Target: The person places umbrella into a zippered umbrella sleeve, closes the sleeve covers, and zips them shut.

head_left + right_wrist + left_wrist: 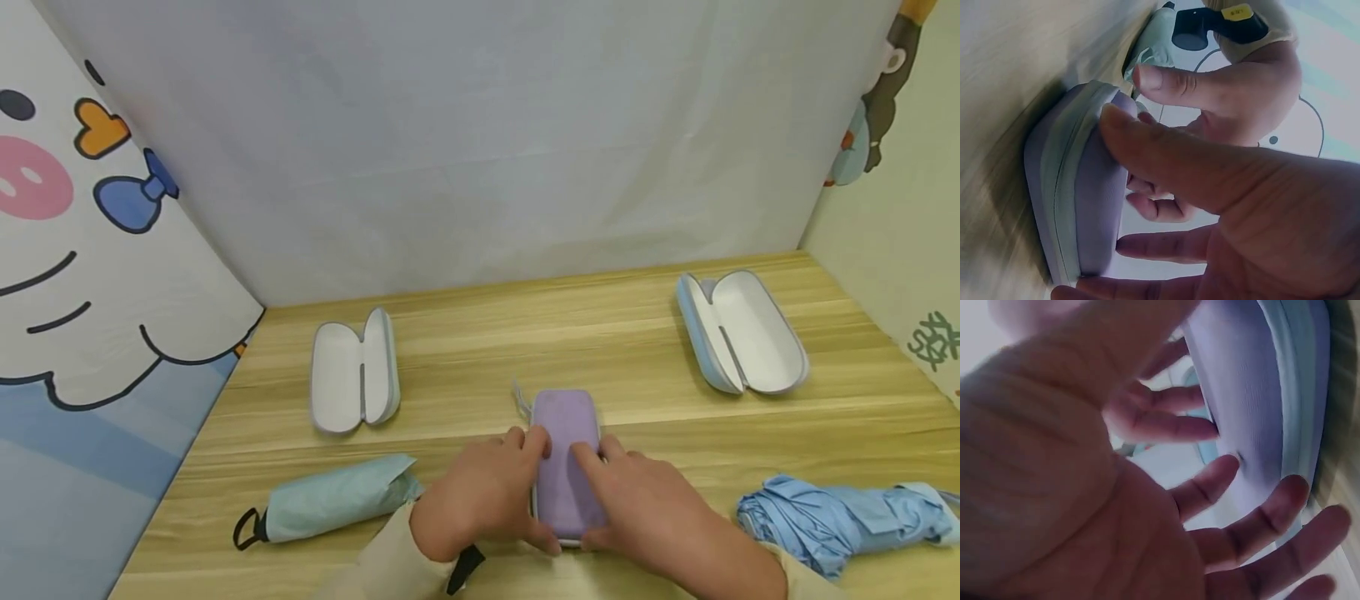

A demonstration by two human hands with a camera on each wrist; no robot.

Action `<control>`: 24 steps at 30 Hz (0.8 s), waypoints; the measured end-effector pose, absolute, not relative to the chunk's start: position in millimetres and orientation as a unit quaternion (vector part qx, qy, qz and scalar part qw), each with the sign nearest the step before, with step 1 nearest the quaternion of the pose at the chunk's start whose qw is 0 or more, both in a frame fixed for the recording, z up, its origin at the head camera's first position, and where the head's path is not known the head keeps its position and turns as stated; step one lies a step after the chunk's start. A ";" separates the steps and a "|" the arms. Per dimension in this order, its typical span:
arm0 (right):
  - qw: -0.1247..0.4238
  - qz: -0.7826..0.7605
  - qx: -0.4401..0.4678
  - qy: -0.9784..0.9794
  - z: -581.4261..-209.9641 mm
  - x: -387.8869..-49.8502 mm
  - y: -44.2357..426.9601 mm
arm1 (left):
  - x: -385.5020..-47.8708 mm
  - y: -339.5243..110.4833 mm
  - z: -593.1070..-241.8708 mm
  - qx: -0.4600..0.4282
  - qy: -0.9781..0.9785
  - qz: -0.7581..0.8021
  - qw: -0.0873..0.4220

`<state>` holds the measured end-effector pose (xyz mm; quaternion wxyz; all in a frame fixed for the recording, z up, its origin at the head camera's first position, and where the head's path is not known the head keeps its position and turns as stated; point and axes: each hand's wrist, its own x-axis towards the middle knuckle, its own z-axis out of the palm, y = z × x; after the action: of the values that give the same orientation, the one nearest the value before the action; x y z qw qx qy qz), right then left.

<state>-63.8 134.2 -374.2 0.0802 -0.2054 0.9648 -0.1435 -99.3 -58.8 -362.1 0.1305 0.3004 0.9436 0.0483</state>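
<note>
Purple hard-shell zip case [561,483]: lying lengthwise on the wood-grain table [525,333], between both hands; apparently closed, with a pale zip band [1066,181] running round the side and a thin cord loop [521,403] at the far left corner.

Left hand [487,487]: bent over the left side of the case; fingers spread apart, lightly touching the shell rather than clamped on it, with the thumb close to the near left corner; contact there hard to tell.

Right hand [652,500]: at the right side and near end of the case; fingers apart and fairly straight, resting on the shell, with the thumb against the near end; pressure impossible to tell.

Step in hand: judging by the hands, steadying or squaring up the closed case, probably ahead of unzipping.

Next move: likely to call for pinning the case with one hand and pinching the zip tab with the other; tab not discernible, so perhaps a small turn to find it.

Folded mint umbrella [330,502]: left of the case, with a black loop [261,527] at the outer end.

Bunched light-blue umbrella [798,521]: right of the case, past the right hand.

Open mint hard case [335,379]: beyond the case and to its left, white lining showing.

Open light-blue hard case [759,329]: beyond the case and to its right, also white inside.
</note>
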 end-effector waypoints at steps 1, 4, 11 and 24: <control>0.077 -0.141 -0.206 0.965 -374.1 -64.6 134.1 | -98.4 -58.0 -362.5 0.306 0.943 0.042 0.127; 0.044 -0.129 -0.208 0.968 -376.0 -68.0 132.8 | -98.7 -55.2 -364.9 0.310 0.945 0.035 0.098; -0.102 -0.119 -0.207 0.966 -391.5 -81.1 127.0 | -109.2 -52.1 -378.3 0.301 0.952 0.046 -0.024; -0.123 -0.108 -0.204 0.965 -400.1 -87.9 124.3 | -115.7 -53.7 -377.5 0.293 0.952 0.082 0.013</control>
<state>-87.9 124.3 -400.1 -0.1226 -0.2044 0.9652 -0.1080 -115.7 -53.7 -377.5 0.0127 0.2931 0.9525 0.0820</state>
